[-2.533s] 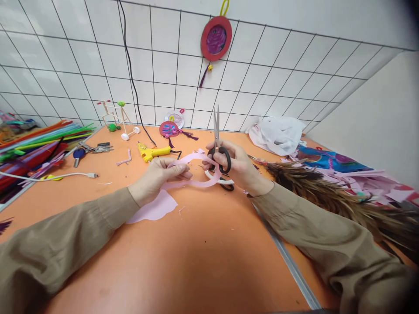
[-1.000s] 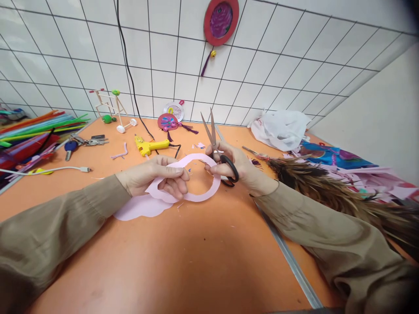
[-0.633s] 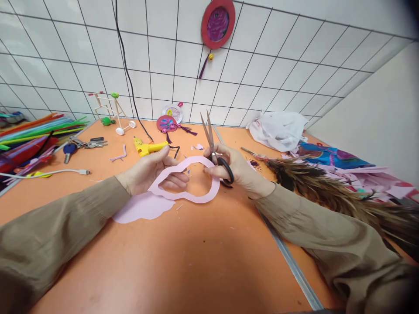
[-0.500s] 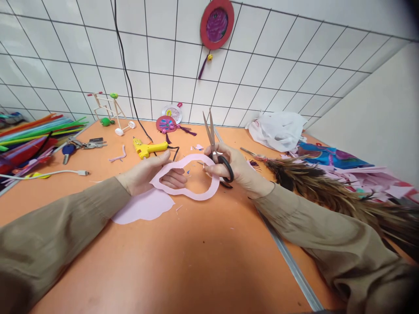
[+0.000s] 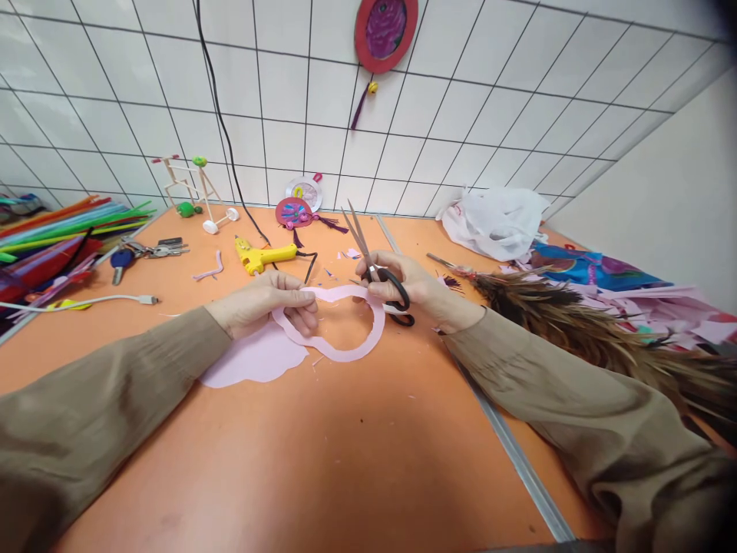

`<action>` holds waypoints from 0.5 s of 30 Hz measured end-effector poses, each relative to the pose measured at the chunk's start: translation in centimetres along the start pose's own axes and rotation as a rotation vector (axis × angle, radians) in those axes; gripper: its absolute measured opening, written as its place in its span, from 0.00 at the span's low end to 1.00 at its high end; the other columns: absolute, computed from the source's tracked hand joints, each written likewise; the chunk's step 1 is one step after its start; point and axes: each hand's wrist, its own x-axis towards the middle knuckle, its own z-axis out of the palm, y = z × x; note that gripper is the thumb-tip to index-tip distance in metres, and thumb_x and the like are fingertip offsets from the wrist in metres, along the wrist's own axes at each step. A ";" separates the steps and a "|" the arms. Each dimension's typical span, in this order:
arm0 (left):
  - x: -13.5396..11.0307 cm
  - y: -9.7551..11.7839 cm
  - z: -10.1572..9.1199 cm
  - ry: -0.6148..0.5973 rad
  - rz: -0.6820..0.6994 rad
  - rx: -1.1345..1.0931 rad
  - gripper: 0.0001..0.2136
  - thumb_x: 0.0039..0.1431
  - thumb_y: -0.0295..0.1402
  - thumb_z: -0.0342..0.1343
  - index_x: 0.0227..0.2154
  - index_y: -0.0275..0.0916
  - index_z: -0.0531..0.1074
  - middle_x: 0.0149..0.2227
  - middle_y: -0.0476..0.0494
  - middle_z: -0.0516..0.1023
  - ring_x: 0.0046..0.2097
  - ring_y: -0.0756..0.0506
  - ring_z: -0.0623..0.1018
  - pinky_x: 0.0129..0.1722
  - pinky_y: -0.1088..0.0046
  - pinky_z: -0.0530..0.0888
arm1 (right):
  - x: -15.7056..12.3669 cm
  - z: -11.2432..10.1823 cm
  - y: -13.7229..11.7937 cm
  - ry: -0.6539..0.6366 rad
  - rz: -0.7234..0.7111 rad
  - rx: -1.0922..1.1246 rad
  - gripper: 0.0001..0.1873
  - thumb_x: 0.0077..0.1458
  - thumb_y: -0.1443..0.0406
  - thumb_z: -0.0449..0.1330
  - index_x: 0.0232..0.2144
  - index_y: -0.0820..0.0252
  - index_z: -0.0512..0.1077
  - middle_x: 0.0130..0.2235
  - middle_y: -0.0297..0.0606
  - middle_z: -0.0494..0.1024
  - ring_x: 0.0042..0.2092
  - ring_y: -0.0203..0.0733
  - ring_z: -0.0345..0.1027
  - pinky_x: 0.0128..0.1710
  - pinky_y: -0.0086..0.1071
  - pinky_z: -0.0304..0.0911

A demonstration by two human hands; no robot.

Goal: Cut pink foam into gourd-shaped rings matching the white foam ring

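Note:
A pink paper frame (image 5: 375,332), cut into a wavy ring with an open middle, hangs between my two hands above the table. My left hand (image 5: 270,299) pinches its upper left part between thumb and fingers. In my right hand (image 5: 411,286) are the black-handled scissors (image 5: 396,290), blades pointing up and away and slightly parted. The thumb and fingers of that hand also grip the frame's upper right edge. Under my left hand, a pink paper cutout (image 5: 256,357) with a wavy edge lies flat on the orange table (image 5: 345,445).
Beyond my left hand lies a yellow glue gun (image 5: 265,256) with its cord. Keys (image 5: 143,252), a white cable (image 5: 115,299) and colourful pipe cleaners (image 5: 74,223) are at left. Brown feathers (image 5: 546,307) and a white plastic bag (image 5: 492,223) are at right. Paper scraps lie near the scissors.
My left hand has closed its thumb and fingers on the frame's upper left part. The frame has tipped and sunk slightly, and the scissors' tips have swung left.

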 end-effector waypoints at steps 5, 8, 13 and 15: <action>-0.3 0.2 0.6 -0.078 -0.048 0.010 0.11 0.50 0.37 0.66 0.22 0.32 0.78 0.24 0.38 0.82 0.23 0.48 0.79 0.27 0.75 0.77 | 0.0 0.7 0.5 -0.040 0.033 -0.028 0.21 0.38 0.65 0.71 0.36 0.58 0.68 0.27 0.31 0.75 0.30 0.38 0.73 0.30 0.30 0.64; -0.3 0.0 0.6 -0.079 -0.034 -0.014 0.12 0.50 0.39 0.66 0.24 0.32 0.79 0.25 0.36 0.82 0.25 0.46 0.81 0.29 0.74 0.78 | -0.3 1.0 0.5 0.003 0.016 -0.016 0.20 0.38 0.67 0.70 0.35 0.57 0.68 0.25 0.27 0.71 0.26 0.35 0.69 0.25 0.27 0.61; 0.2 -0.4 0.2 -0.045 0.020 -0.147 0.21 0.49 0.49 0.63 0.26 0.30 0.80 0.28 0.32 0.83 0.32 0.38 0.83 0.37 0.64 0.79 | -0.3 1.1 0.8 0.096 -0.026 0.061 0.18 0.40 0.70 0.66 0.36 0.56 0.67 0.23 0.25 0.69 0.25 0.34 0.67 0.25 0.27 0.58; 0.2 -0.5 0.1 -0.027 0.024 -0.185 0.21 0.52 0.49 0.62 0.28 0.30 0.80 0.31 0.32 0.83 0.35 0.37 0.83 0.41 0.60 0.79 | -0.2 1.2 1.0 0.128 -0.031 0.110 0.18 0.39 0.70 0.66 0.35 0.56 0.67 0.22 0.25 0.69 0.25 0.33 0.66 0.26 0.28 0.59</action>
